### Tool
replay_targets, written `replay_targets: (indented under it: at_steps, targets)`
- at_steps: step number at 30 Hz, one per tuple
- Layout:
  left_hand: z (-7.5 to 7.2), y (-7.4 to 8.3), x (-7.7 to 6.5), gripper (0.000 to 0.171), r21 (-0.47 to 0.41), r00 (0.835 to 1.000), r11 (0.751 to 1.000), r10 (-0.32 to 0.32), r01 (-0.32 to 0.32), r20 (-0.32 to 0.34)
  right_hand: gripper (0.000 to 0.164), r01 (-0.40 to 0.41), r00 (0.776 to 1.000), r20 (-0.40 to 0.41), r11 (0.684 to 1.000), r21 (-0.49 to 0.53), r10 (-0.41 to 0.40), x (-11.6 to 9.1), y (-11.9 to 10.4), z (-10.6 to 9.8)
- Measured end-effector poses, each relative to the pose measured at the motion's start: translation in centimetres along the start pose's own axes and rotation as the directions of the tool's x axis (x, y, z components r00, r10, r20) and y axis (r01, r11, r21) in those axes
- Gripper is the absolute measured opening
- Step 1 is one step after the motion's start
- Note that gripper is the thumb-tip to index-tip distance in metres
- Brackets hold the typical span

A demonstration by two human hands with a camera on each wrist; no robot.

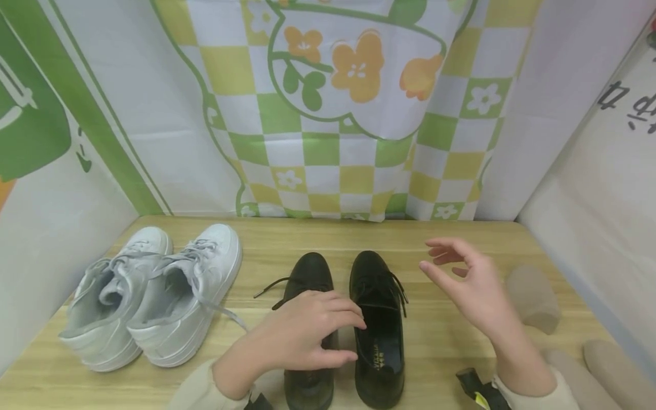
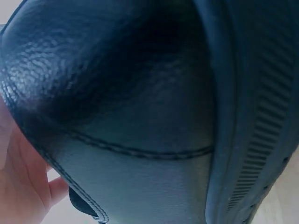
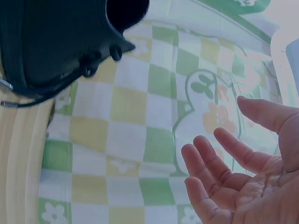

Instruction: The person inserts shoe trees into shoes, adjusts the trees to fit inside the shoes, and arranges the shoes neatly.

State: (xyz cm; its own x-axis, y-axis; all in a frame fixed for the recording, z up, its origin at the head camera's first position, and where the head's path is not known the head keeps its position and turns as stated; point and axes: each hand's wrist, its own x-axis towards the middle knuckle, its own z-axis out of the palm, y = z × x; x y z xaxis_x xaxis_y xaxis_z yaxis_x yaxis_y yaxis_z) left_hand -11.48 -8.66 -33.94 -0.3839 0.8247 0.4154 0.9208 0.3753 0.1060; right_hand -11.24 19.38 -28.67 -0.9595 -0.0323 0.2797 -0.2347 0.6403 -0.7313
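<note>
Two black lace-up leather shoes stand side by side on the wooden board, toes pointing away from me. My left hand [image 1: 307, 330] is over the left black shoe [image 1: 310, 273] and covers its middle, fingers loosely bent; its fingertips come near the opening of the right black shoe [image 1: 378, 330]. Whether the hand touches either shoe cannot be told. Stitched leather and a ridged sole of a black shoe [image 2: 140, 93] fill the left wrist view. To the right of the shoes my right hand [image 1: 474, 285] is in the air, fingers relaxed and apart, holding nothing.
A pair of white sneakers [image 1: 176, 296] stands at the left, one lace trailing on the wooden board [image 1: 256, 336]. Beige slipper-like things [image 1: 533, 299] lie at the right. A checked, flowered cloth [image 1: 323, 154] hangs behind, and side walls [image 1: 605, 228] border the board.
</note>
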Motion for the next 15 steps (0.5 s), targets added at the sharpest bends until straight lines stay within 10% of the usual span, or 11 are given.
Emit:
replay_targets:
  at_steps: [15]
  targets:
    - [-0.1,0.3,-0.3,0.034,0.054,0.984,0.992,-0.117,0.111,0.136,0.042,-0.062,0.994,-0.091,0.997,-0.046,0.058,0.8,2.7,-2.9]
